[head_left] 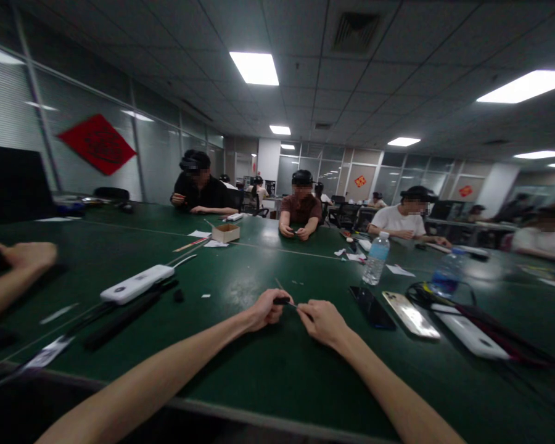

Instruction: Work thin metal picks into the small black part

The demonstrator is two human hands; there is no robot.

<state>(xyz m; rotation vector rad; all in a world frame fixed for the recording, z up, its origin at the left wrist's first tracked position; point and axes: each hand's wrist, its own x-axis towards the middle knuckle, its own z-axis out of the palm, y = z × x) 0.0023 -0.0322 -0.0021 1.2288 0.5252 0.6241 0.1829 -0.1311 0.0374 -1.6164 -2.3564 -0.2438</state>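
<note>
My left hand (pixel 266 310) is closed around a small dark object with a thin, light-coloured end (pixel 282 301), just above the green table. Its exact kind is too small to make out. The fingers of my right hand (pixel 324 320) pinch together at the thin end, close beside the left hand. A thin pale line sticks up past the left fingers, and I cannot tell whether it belongs to the same object. To the right of my right hand lie a dark phone (pixel 372 307) and a gold-backed phone (pixel 411 314).
A white power strip (pixel 137 283) lies left; another strip (pixel 469 330) with cables lies right. Two bottles, one clear (pixel 376 259) and one bluish (pixel 448 274), stand on the green table (pixel 240 370). Beyond are a small cardboard box (pixel 226 232) and seated people. Another person's arm (pixel 21 268) reaches in left.
</note>
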